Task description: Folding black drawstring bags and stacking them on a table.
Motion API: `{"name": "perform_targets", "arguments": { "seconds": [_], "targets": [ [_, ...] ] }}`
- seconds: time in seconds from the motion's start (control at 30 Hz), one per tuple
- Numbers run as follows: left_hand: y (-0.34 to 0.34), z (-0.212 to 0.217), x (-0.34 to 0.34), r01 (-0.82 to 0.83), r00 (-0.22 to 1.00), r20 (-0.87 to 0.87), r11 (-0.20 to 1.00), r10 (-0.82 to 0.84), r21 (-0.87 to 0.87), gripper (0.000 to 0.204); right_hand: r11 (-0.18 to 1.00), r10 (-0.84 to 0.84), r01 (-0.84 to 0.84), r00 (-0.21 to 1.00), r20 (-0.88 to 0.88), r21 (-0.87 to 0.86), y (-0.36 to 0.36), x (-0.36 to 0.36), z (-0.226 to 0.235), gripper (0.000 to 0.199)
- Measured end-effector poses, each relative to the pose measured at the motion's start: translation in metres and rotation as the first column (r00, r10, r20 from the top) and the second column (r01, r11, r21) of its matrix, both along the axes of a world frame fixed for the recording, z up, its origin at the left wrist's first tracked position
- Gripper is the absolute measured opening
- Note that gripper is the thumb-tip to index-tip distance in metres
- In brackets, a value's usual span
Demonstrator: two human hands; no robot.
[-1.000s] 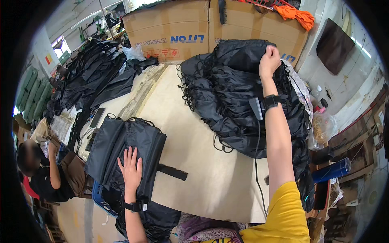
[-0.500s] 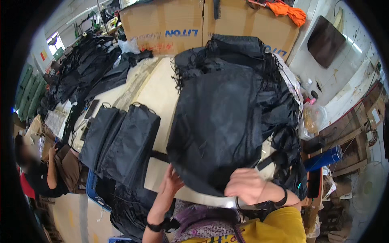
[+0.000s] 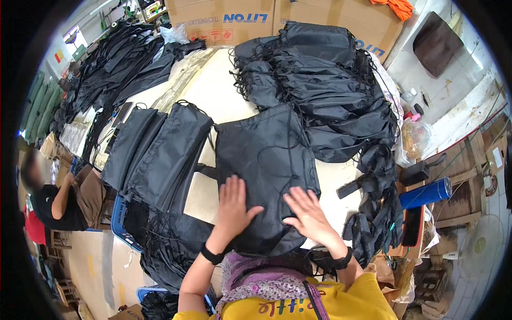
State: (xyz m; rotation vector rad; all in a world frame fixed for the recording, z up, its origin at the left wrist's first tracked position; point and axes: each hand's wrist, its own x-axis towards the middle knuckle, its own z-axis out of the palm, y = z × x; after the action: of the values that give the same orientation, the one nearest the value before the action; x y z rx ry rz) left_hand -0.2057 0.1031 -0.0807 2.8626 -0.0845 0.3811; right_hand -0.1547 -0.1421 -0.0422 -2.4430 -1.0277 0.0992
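Note:
A black drawstring bag (image 3: 266, 154) lies flat on the pale table in front of me, its cords loose across the right side. My left hand (image 3: 234, 205) rests flat on the bag's lower left part, fingers stretched out. On its lower right part lies my right hand (image 3: 309, 213), palm down with the fingers spread. Just left of the bag, folded black bags (image 3: 165, 154) sit side by side. Beyond it, a large heap of black drawstring bags (image 3: 330, 90) spreads to the back right.
Black straps (image 3: 368, 197) hang over the table's right edge, near a blue bottle (image 3: 425, 193) and a phone (image 3: 412, 226). Cardboard boxes (image 3: 224, 21) stand behind. More black fabric (image 3: 117, 64) is piled at the back left. A co-worker (image 3: 53, 202) handles brown fabric at far left.
The bag, raised and spread over the heap before, now lies flat nearer me. My right hand has let go of its lower edge, and both hands have come down flat on it.

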Motion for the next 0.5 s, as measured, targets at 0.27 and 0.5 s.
{"name": "perform_targets", "arguments": {
  "seconds": [0.27,0.5],
  "targets": [
    [0.011,0.046,0.003,0.253,0.960,0.071,0.740,-0.269,-0.623,0.029,0.943,0.177,-0.070,0.933,-0.313,0.324,-0.030,0.011,0.026,0.053],
    [0.003,0.030,0.028,0.249,0.926,-0.218,0.933,-0.308,-0.260,0.073,0.991,0.124,-0.096,0.906,-0.405,0.089,-0.071,-0.002,0.023,0.066]
  ]
}}
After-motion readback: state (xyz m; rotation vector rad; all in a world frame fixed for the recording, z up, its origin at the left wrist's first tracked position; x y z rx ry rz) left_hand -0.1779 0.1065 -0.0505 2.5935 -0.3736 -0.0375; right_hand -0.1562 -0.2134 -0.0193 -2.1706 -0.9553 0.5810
